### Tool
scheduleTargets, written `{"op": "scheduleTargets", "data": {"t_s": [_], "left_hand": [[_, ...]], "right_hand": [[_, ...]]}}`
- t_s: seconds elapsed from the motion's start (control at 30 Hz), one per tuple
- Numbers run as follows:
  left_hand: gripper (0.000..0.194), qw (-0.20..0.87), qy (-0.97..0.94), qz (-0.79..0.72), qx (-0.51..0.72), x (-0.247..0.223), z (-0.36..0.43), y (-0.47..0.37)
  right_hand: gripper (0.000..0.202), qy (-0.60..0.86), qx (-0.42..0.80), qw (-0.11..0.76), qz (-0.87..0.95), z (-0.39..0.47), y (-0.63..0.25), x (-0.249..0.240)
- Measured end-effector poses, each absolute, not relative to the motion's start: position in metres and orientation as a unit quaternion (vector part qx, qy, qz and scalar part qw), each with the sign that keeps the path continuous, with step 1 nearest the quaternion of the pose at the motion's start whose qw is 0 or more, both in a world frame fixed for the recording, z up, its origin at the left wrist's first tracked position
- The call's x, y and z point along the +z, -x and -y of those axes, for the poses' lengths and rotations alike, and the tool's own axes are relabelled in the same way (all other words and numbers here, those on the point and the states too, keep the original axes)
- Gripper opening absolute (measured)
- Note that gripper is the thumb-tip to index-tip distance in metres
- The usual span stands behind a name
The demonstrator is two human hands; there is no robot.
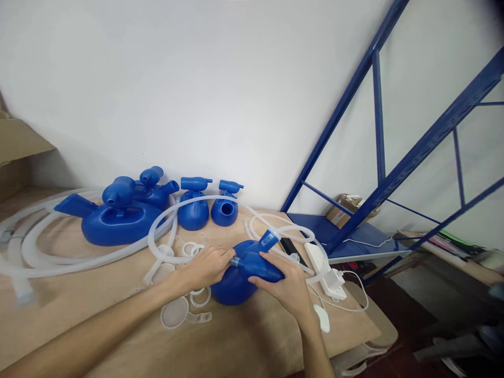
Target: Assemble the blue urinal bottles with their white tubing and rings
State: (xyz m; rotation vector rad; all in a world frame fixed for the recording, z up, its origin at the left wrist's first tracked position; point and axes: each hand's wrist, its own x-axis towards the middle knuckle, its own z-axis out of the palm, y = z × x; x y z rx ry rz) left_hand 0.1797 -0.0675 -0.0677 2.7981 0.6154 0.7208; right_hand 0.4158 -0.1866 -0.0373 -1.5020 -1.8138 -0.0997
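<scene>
A blue plastic urinal bottle (232, 290) stands on the wooden table in front of me. My left hand (212, 266) is closed around the end of a translucent hose (165, 256), at the narrow spout of the blue top piece. A clear sleeve (235, 261) shows between my fingertips and the spout; how far they overlap I cannot tell. Wrapped over the top piece (262, 266) from the right is my right hand (289, 283), thumb in front and fingers behind. Near my left forearm lie white rings (200, 298) and a translucent round cap with a strap (175, 313).
Several similar blue bottles (122, 226) stand along the wall, with coiled hoses (79, 265) at left. A white power strip (325, 270) with a plugged-in charger (334, 278) and cable sits at the right edge. Beyond rises a blue metal rack (378, 115). A cardboard box (23, 139) is far left.
</scene>
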Motion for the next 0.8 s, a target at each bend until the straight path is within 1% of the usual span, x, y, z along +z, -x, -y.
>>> {"op": "scheduleTargets", "data": {"t_s": [0.1, 0.2, 0.27, 0.37, 0.5, 0.67, 0.8], "left_hand": [[0.017, 0.125, -0.94, -0.217, 0.234, -0.063, 0.073, -0.177], [0.017, 0.152, -0.927, -0.237, 0.247, -0.057, 0.076, -0.174], [0.019, 0.164, -0.916, -0.257, 0.259, -0.055, 0.076, -0.172], [0.013, 0.189, -0.906, -0.276, 0.26, -0.053, 0.076, -0.171], [0.014, 0.23, -0.899, -0.285, 0.241, -0.053, 0.075, -0.174], [0.016, 0.304, -0.895, -0.267, 0.191, -0.044, 0.076, -0.178], [0.012, 0.408, -0.883, -0.208, 0.105, -0.029, 0.072, -0.172]], "right_hand": [[0.053, 0.558, -0.063, 0.36, 0.745, 0.187, -0.418, -0.028], [0.053, 0.571, -0.07, 0.341, 0.743, 0.184, -0.414, -0.016], [0.053, 0.605, -0.054, 0.328, 0.724, 0.182, -0.409, -0.008], [0.055, 0.65, -0.013, 0.302, 0.697, 0.181, -0.399, 0.0], [0.057, 0.664, 0.005, 0.262, 0.7, 0.18, -0.395, 0.007], [0.059, 0.64, -0.007, 0.22, 0.736, 0.181, -0.403, 0.02], [0.054, 0.577, -0.016, 0.204, 0.79, 0.178, -0.408, 0.04]]}}
